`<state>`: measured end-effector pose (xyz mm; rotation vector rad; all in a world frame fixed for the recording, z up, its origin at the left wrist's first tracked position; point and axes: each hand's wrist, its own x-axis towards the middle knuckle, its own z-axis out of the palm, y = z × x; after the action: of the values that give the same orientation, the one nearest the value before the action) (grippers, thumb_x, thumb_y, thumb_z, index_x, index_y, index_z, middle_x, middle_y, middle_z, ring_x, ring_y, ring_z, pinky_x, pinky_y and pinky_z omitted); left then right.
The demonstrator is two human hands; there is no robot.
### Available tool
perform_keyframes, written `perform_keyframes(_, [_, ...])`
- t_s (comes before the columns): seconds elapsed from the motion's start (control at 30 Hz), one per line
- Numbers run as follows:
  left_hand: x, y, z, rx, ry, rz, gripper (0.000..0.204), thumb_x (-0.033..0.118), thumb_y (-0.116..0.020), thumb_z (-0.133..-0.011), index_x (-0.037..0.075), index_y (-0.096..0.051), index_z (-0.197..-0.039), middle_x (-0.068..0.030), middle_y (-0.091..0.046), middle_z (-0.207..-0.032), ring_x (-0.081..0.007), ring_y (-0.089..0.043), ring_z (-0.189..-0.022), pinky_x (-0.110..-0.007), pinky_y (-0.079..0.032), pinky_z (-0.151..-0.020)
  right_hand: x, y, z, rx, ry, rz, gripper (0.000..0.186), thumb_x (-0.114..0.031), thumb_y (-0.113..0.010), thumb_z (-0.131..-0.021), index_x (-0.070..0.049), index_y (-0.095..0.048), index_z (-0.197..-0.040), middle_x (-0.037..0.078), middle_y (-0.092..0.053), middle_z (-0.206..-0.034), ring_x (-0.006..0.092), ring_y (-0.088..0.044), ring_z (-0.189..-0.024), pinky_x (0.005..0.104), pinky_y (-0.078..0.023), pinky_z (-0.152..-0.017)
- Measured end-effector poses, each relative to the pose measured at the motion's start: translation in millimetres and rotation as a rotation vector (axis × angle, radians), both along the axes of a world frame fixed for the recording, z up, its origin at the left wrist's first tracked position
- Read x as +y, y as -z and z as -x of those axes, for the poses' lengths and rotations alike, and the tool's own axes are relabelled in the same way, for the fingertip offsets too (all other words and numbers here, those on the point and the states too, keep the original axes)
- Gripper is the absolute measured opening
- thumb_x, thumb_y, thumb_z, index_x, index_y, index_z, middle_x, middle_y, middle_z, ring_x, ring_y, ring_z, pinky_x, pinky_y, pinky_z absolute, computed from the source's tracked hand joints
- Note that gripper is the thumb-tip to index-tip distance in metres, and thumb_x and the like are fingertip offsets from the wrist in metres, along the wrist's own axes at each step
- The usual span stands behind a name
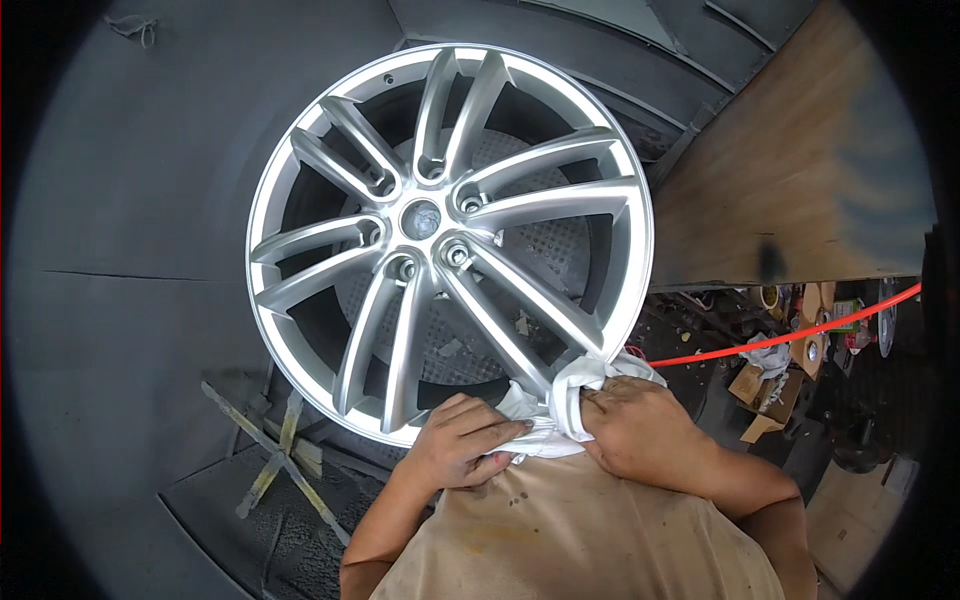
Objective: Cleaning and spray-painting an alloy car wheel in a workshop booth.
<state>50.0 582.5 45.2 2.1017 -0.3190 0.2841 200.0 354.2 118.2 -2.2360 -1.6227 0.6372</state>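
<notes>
The right hand (640,425) curls around a bunched white cloth (568,405), fingertips lost in its folds; beside it the left hand (458,440) pinches the same cloth (how firmly is hard to see). Just beyond both is a silver wheel (430,252), near rim partly covered; rightward, a red hose (780,340) leaves view.

Around our smudged brown panel (790,170)
Below it we see a cardboard box (785,403) and, lower, a cardboard sheet (848,528); well left of the panel, crossed yellowish strips (284,450).
</notes>
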Motion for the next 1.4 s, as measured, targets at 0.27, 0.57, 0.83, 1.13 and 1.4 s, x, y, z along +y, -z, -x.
perform_keyframes(0.27, [-32.8,-18.0,6.2,0.058,-0.035,-0.009,0.041,0.025,-0.08,-0.072,0.007,-0.077,-0.109,-0.0063,-0.067,-0.088,-0.0244,-0.063,-0.077,-0.036,-0.045,-0.071,-30.3,8.5,-15.0,0.104,-0.127,-0.1,0.029,-0.024,-0.072,-0.085,0.002,-0.065,-0.097,0.017,-0.07,-0.088,0.0327,-0.07,-0.09,0.043,-0.054,-0.08])
perform_keyframes(0.57, [-176.2,-54.1,-23.7,0.242,-0.573,-0.569,0.049,0.035,-0.077,-0.082,0.002,-0.069,-0.118,-0.0137,-0.065,-0.126,-0.035,-0.055,-0.126,-0.052,-0.035,-0.108,-120.6,43.9,-68.1,0.618,-0.055,-0.024,0.049,-0.038,-0.078,-0.084,-0.003,-0.068,-0.116,0.022,-0.072,-0.106,0.0398,-0.069,-0.099,0.0458,-0.053,-0.087])
perform_keyframes(0.83, [-244.5,-1.9,-54.1,0.472,-0.941,-0.797,0.061,0.044,-0.069,-0.092,-0.006,-0.056,-0.126,-0.0253,-0.063,-0.127,-0.0409,-0.047,-0.138,-0.067,-0.023,-0.115,-264.0,70.0,-109.4,0.897,-0.038,-0.125,0.04,-0.021,-0.081,-0.082,0.001,-0.069,-0.113,0.017,-0.073,-0.104,0.0281,-0.07,-0.097,0.0396,-0.052,-0.09])
perform_keyframes(1.13, [-260.9,-28.5,-70.8,0.581,-1.021,-0.888,0.043,0.037,-0.07,-0.092,0.003,-0.067,-0.118,-0.0179,-0.071,-0.113,-0.0342,-0.061,-0.121,-0.064,-0.031,-0.113,-363.8,81.5,-152.5,0.941,-0.013,-0.064,0.058,-0.026,-0.089,-0.074,0.0,-0.067,-0.121,0.015,-0.072,-0.114,0.0252,-0.069,-0.104,0.0372,-0.051,-0.096])
perform_keyframes(1.4, [-219.6,-94.1,-175.4,0.264,-0.922,-0.905,0.017,0.022,-0.074,-0.087,0.007,-0.075,-0.094,-0.0188,-0.072,-0.081,-0.0406,-0.07,-0.079,-0.047,-0.055,-0.072,-419.9,109.5,-150.1,1.377,0.231,-0.331,0.057,-0.018,-0.088,-0.08,0.002,-0.063,-0.127,0.006,-0.069,-0.119,0.0141,-0.062,-0.11,0.0317,-0.048,-0.1])
